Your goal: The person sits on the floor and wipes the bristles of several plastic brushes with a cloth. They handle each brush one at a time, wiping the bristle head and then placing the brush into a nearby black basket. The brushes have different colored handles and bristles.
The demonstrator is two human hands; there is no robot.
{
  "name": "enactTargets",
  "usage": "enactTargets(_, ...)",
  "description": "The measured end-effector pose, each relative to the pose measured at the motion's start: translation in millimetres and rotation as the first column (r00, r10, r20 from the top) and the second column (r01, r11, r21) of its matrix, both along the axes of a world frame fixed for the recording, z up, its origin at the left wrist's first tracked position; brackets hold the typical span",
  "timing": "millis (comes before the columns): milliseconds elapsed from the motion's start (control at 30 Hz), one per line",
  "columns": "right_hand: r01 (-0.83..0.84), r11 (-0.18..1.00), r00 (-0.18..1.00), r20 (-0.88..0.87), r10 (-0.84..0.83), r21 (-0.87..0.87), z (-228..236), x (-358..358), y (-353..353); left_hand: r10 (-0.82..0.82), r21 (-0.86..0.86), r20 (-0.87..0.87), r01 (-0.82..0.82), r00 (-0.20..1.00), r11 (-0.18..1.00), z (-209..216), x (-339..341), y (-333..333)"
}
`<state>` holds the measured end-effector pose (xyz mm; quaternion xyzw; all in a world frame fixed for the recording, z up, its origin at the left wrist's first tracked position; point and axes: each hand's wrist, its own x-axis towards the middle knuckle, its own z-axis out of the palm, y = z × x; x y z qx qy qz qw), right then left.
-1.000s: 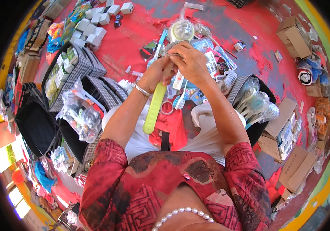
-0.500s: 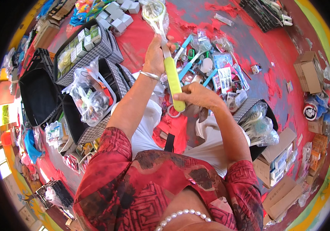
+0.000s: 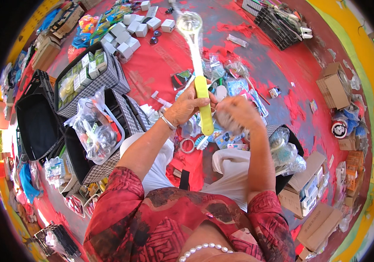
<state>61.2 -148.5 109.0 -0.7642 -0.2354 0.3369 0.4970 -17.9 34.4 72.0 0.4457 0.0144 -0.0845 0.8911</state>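
Note:
My left hand [image 3: 188, 105] is closed round the yellow-green grip of a long-handled tool [image 3: 203, 89], thumb across the front. The tool stands lengthwise away from me, with a pale shaft and a round head in clear plastic at the far end; its kind is not plain. Just right of the grip is my right hand [image 3: 238, 114], smeared by motion, so its fingers do not show clearly. Beneath both hands lies a pile of small packaged goods [image 3: 239, 87]. A blue-and-white bristle brush [image 3: 202, 142] and a pale ring [image 3: 187, 146] lie close to my knees.
At left stand grey patterned baskets [image 3: 119, 81], one with a bag-filled clear tub [image 3: 97, 131], beside a black bin [image 3: 38, 122]. Small white boxes [image 3: 126, 41] lie far left. On my right are a basket of wrapped items [image 3: 285, 153] and cardboard boxes [image 3: 335, 87]. Torn red sheeting covers the floor.
The tool has come nearer to me and slightly right. My left hand now grips its yellow-green handle instead of the pale shaft. My right hand has left the handle's end and moved right.

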Motion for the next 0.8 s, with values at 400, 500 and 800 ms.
enactTargets(400, -0.049, 0.932, 0.815, 0.553, -0.170, 0.359, -14.8, 6.3, 18.9, -0.100, 0.274, -0.091, 0.121, 0.991, 0.954, -6.8, -2.3, -21.9)
enactTargets(500, 0.061, 0.920, 0.995, -0.092, -0.028, 0.386, -19.4, 0.4, -6.6, -0.075, 0.217, -0.004, 0.074, 0.997, 0.973, -1.8, 1.8, -6.4)
enactTargets(800, 0.700, 0.217, 0.669, -0.518, -0.533, 0.681, -16.3, 31.1, -13.9, -0.279, -0.271, -0.059, 0.254, 0.958, 0.928, -8.0, -0.1, -12.0)
